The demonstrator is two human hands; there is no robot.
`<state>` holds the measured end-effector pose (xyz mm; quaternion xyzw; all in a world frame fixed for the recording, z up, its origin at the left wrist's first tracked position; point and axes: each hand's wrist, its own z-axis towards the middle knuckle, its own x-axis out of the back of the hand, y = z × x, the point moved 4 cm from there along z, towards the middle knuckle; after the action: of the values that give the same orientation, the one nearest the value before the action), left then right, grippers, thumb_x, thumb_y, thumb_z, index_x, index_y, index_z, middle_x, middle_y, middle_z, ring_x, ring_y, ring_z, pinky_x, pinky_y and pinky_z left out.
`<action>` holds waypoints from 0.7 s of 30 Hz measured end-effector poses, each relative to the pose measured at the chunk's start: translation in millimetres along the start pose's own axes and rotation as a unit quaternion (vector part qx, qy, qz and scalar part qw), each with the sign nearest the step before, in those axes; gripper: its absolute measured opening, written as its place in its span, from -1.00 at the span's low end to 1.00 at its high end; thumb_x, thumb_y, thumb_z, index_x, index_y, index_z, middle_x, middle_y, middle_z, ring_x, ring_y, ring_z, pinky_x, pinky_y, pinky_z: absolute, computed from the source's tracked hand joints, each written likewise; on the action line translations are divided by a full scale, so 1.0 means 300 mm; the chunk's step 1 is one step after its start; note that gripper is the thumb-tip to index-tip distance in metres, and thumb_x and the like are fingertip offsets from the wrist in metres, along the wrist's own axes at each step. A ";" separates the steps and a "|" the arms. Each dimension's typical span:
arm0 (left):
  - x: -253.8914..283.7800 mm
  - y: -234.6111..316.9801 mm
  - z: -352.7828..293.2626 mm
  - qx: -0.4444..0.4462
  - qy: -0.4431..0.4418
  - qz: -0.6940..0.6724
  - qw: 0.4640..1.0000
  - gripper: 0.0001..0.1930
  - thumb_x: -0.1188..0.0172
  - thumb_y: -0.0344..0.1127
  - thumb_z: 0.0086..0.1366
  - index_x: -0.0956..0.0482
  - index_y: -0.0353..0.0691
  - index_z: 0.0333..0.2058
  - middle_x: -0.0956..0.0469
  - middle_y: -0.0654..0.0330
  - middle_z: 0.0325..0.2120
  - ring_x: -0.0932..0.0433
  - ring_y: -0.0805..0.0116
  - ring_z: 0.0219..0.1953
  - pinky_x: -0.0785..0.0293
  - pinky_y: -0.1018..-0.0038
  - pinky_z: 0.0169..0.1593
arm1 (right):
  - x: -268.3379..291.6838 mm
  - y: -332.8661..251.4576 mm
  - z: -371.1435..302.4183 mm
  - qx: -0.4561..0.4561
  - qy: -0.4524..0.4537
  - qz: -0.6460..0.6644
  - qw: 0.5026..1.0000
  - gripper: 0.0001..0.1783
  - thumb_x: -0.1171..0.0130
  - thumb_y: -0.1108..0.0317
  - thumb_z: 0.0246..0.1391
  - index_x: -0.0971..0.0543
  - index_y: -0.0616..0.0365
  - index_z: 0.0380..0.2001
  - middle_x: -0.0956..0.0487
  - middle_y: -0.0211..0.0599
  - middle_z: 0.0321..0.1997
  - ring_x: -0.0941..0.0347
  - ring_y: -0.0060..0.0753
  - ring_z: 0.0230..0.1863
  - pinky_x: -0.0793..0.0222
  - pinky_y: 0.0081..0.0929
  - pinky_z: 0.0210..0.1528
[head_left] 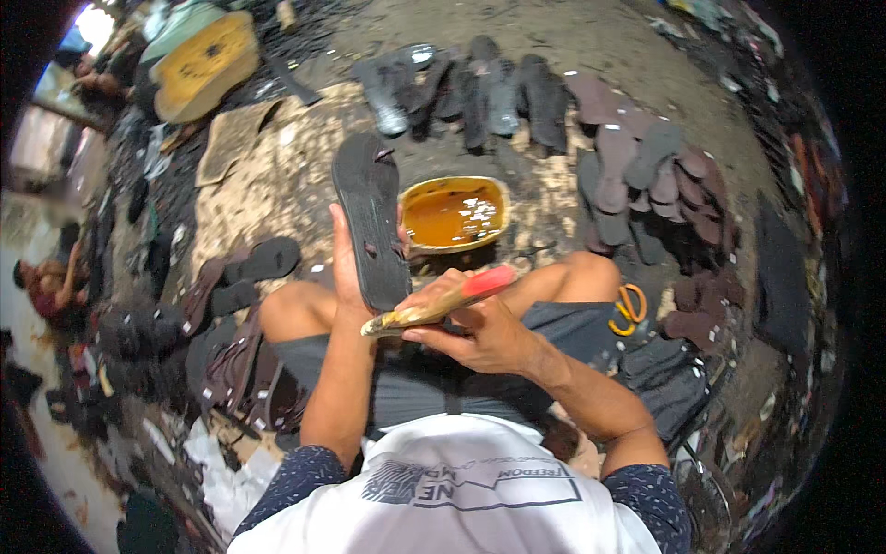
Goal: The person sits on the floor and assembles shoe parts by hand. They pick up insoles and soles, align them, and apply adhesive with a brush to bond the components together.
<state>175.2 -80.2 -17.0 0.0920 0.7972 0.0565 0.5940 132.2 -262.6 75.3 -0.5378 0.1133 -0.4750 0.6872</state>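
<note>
In the head view, the left hand (346,263) grasps a black flip-flop sole (369,222), thumb along one long edge and fingertips showing at the other. The sole stands steeply tilted in front of the seated person, toe end up and heel end down, with small dark plugs showing near its toe and across its middle. The right hand (484,332) grips a flat wooden brush (434,309) between thumb and fingers; the brush's red handle end points up and right, and its pale, yellow-stained end points left, by the heel of the sole. Whether that end touches the sole cannot be told.

Beyond the hands, just right of the sole, sits an oval basin (461,247) holding glossy amber liquid (448,217). Stained cardboard (277,148) spreads over the ground around it. Behind the basin lies a row of black soles (503,111); to the right, brown soles (611,166) lie heaped with black ones. Orange-handled scissors (643,303) lie beside the person's right knee (591,275). By the left knee (297,309) are more dark soles (268,258). A yellow, dark-spotted slab (208,69) rests at upper left, and another person (55,282) sits at the far left.
</note>
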 end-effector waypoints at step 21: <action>0.332 1.168 0.266 -0.261 0.185 0.752 0.577 -0.56 -0.31 -0.09 0.32 -0.62 -0.21 0.08 -0.68 0.02 -0.04 -0.62 0.30 0.00 -0.49 0.32 0.13 | 0.367 0.240 -0.199 -0.355 0.350 -0.077 0.863 -0.57 -0.29 0.07 0.28 -0.49 0.25 -0.38 -0.49 -0.41 -0.35 -0.32 -0.55 -0.33 -0.31 -0.49 -0.26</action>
<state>252.0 281.8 -63.3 0.4870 0.4860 0.7037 0.1773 188.0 -387.8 29.7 -0.5505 0.4657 -0.6113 0.3262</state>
